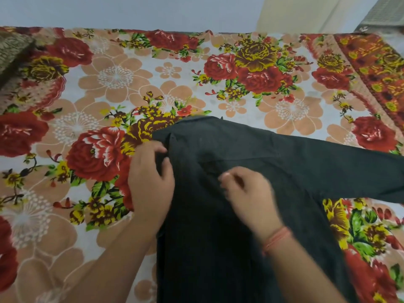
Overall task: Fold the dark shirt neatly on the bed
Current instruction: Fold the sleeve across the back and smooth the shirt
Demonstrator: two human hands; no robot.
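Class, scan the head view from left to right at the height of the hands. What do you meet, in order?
Floral bedsheet → left hand, at the left edge of the dark shirt → right hand, over the shirt → sleeve, stretching to the right edge.

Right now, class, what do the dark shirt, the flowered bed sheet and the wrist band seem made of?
Dark shirt: matte woven cloth, probably cotton; soft creases, faint vertical stripes. Flowered bed sheet: smooth printed fabric, lying flat, no sheen. Orange band on right wrist: seemingly thread; too blurred for certainty.
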